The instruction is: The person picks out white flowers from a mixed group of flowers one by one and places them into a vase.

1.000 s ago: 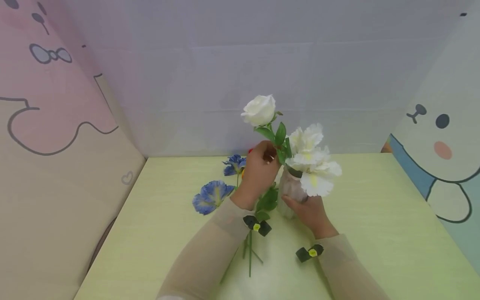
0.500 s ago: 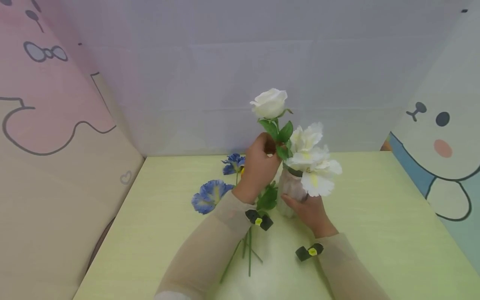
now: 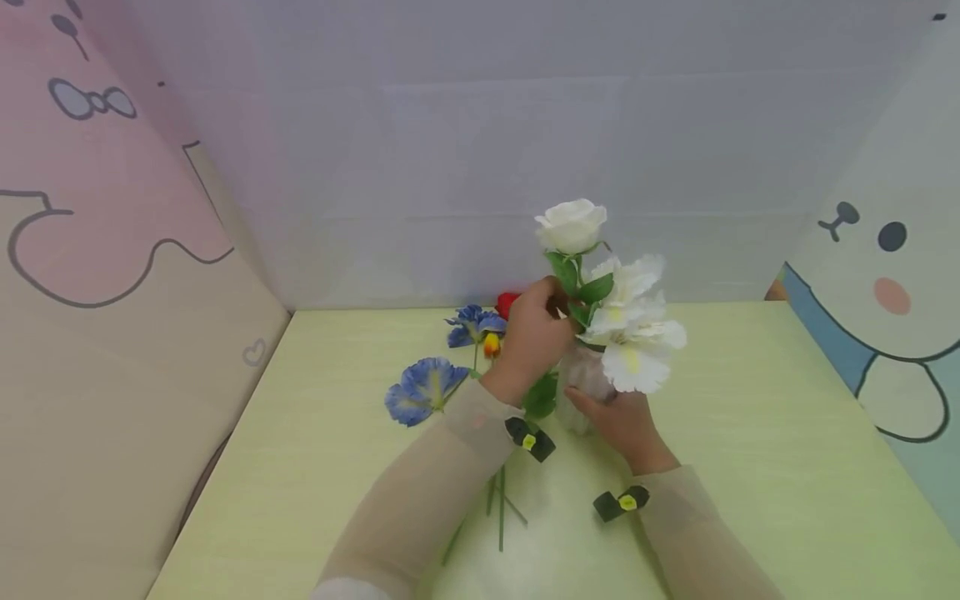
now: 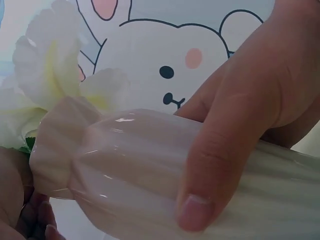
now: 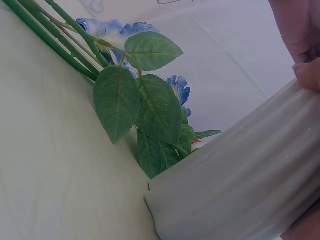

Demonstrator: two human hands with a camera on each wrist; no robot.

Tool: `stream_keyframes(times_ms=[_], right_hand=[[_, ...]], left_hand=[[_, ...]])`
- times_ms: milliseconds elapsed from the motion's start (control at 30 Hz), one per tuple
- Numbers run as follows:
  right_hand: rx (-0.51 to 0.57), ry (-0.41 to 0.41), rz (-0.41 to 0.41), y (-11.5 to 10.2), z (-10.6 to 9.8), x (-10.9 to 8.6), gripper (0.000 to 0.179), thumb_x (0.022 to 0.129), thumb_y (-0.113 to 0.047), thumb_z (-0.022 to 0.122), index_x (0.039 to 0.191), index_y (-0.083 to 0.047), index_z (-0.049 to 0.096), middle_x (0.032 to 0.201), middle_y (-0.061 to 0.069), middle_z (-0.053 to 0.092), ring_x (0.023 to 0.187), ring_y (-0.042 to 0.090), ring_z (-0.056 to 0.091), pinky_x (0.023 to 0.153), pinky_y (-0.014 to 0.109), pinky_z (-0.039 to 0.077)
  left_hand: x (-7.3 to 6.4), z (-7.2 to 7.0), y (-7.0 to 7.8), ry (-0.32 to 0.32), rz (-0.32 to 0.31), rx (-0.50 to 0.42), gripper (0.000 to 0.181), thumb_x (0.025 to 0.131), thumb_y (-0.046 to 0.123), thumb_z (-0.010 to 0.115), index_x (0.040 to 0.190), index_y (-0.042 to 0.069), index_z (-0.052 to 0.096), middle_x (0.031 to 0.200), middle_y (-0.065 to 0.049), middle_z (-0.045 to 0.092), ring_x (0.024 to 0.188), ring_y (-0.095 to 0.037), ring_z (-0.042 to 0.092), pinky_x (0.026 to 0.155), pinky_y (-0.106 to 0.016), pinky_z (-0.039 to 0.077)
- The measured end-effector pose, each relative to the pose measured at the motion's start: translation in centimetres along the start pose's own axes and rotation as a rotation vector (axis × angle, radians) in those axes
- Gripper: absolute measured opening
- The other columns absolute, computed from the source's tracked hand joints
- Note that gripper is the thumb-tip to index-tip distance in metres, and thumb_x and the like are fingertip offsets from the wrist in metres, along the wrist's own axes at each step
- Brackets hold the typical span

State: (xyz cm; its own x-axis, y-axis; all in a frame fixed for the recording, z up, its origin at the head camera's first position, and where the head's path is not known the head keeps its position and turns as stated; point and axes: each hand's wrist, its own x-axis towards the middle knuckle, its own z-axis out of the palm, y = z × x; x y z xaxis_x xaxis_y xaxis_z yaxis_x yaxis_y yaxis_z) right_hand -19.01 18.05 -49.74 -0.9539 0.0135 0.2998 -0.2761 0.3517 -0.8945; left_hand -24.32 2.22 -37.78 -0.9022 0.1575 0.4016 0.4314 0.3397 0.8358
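A white rose (image 3: pixel 572 227) with green leaves stands upright above the mouth of a pale fluted vase (image 3: pixel 583 379). My left hand (image 3: pixel 529 340) pinches the rose's stem just over the rim; the lower stem is hidden. White ruffled flowers (image 3: pixel 633 365) lean out of the vase toward the right. Low on the vase's right side, my right hand (image 3: pixel 628 429) grips it, and its thumb lies across the front. In the left wrist view, the glossy vase wall (image 4: pixel 135 160) shows with that thumb (image 4: pixel 210 185) pressed on it.
Left of the vase, several loose flowers lie on the table (image 3: pixel 322 467): blue blooms (image 3: pixel 426 390), a small orange-yellow bud (image 3: pixel 491 345) and a red bloom (image 3: pixel 507 303). Their green stems (image 3: pixel 501 512) run toward the front. A pale wall (image 3: pixel 420 167) stands behind.
The left hand has moved right with the rose, which rose a little and then came down above the vase mouth. The right hand has stayed on the vase.
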Motion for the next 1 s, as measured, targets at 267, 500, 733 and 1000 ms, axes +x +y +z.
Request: stream_keyframes(times_ms=[267,500,733,1000], right_hand=[[0.036,-0.027,0.036,0.2,-0.2,0.1,0.082,0.087,-0.019,0.085,0.151,-0.008,0.035,0.142,0.008,0.047,0.122,0.019,0.045,0.105,0.039,0.037],[0.071,-0.035,0.007,0.4,-0.3,0.2,0.087,0.085,-0.013,0.085,0.155,-0.014,0.033,0.147,0.003,0.044,0.127,0.015,0.042,0.108,0.031,0.033],[0.053,-0.035,0.03,-1.1,-0.3,0.0,0.081,0.086,-0.008,0.082,0.151,-0.004,0.033,0.142,0.012,0.045,0.121,0.02,0.044,0.103,0.026,0.035],[0.044,-0.001,-0.034,-0.8,-0.2,0.0,0.084,0.084,-0.01,0.085,0.15,-0.002,0.035,0.139,0.013,0.048,0.123,0.022,0.047,0.104,0.033,0.039]], left_hand=[[-0.6,0.6,-0.3,0.004,0.066,0.106,0.023,0.079,0.0,0.073,0.101,0.003,0.069,0.089,-0.005,0.062,0.077,-0.019,0.054,0.064,-0.025,0.044],[-0.7,0.6,0.0,-0.004,0.084,0.121,0.023,0.08,-0.002,0.076,0.101,0.002,0.069,0.09,-0.006,0.064,0.077,-0.018,0.053,0.065,-0.024,0.045],[-0.7,0.7,-0.4,0.022,0.074,0.124,0.023,0.081,0.001,0.075,0.102,0.0,0.07,0.091,-0.006,0.062,0.08,-0.019,0.053,0.067,-0.025,0.044],[-1.3,0.8,-1.6,0.037,0.081,0.015,0.018,0.082,0.006,0.065,0.098,0.001,0.071,0.087,-0.007,0.058,0.079,-0.023,0.05,0.068,-0.028,0.039]])
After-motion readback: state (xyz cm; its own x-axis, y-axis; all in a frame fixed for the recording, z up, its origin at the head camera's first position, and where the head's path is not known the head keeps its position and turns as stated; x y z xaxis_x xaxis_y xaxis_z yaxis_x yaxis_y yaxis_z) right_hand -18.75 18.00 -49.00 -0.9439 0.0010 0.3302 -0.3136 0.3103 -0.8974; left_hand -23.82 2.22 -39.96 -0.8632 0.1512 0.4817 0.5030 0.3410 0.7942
